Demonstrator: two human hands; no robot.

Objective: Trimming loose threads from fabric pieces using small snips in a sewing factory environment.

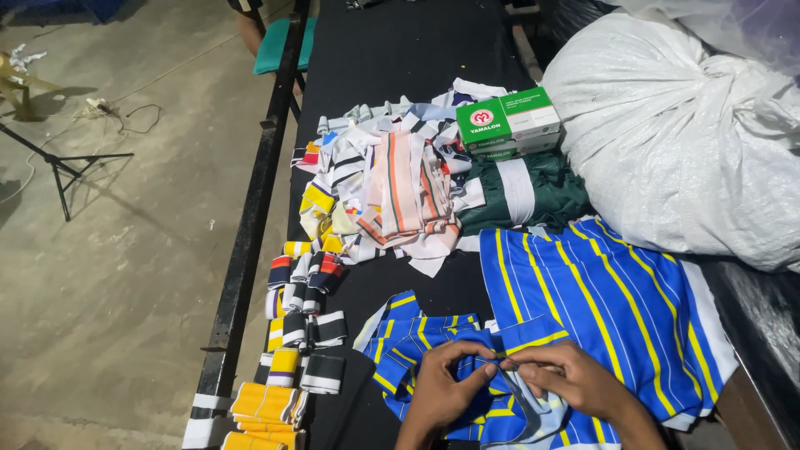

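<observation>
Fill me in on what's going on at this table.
A person works at a long black table, pinching a piece of blue fabric with yellow stripes between the left hand and the right hand. More of the same striped cloth lies to the right. A heap of mixed striped strips sits further up, folded bands line the left edge, and green boxes rest beside a big white sack.

Blue cloth [600,300] with yellow and white stripes, at 5 o'clock. Green cloth [521,193] with white band, at 1 o'clock. Green and white box [507,121] above it. White sack [683,133] at 2 o'clock. Yellow folded bands [265,402] at 8 o'clock. Black table [400,50].
</observation>
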